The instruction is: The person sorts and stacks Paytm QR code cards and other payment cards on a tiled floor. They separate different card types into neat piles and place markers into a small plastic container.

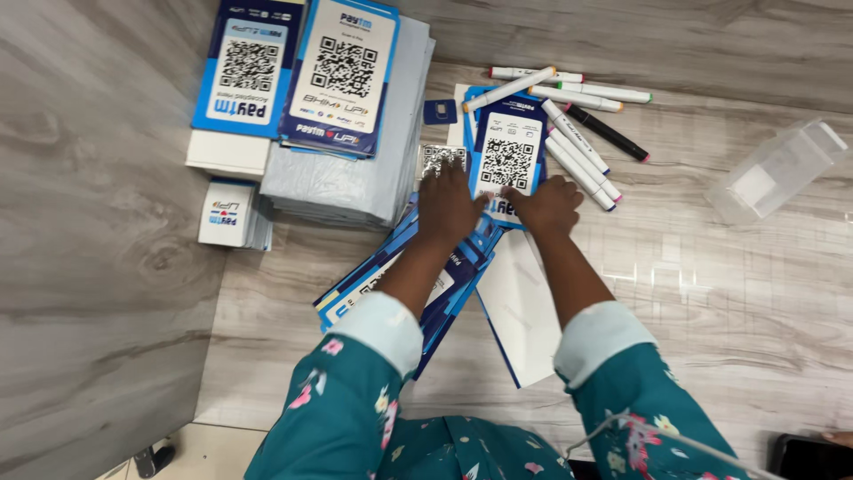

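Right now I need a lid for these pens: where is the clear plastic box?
In the head view, the clear plastic box lies on the floor at far right, beyond the markers, apart from both hands.

1. Your left hand and right hand rest side by side on a blue-and-white card; only a narrow gap lies between them.
2. Just right of your right hand, a cluster of marker pens blocks any sideways sweep.
3. Beyond the pens, a clear plastic box sits well apart, with bare floor between and below it.
4. To your left, a grey stack of envelopes topped with cards stands near the left hand.
5. Under your left forearm, a fanned pile of blue cards covers the floor.
6. The wall closes the far left.
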